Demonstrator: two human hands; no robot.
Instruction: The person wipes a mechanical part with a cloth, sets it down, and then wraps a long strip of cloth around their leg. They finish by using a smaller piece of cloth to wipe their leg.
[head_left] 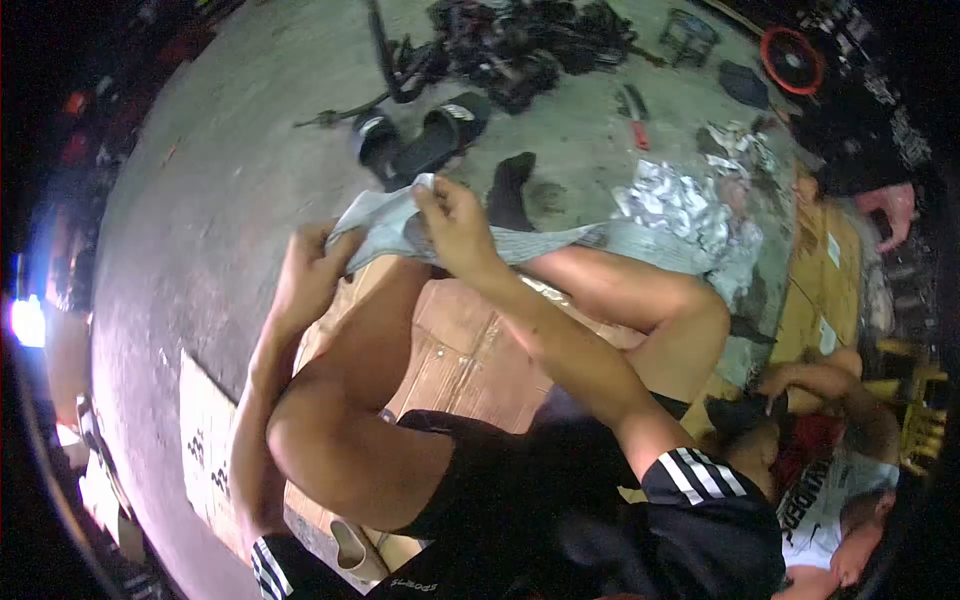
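Your left hand [312, 265] and right hand [455, 222] are closed, each pinching the grey cloth [383, 228]; judged light, limp, soft; best gripped near edges.

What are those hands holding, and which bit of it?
A long, pale grey cloth: the left hand grips its end, and the right hand pinches its edge nearby.

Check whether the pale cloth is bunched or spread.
Spread at the held end: left hand and right hand hold the pale cloth stretched between them. Rest: cannot tell.
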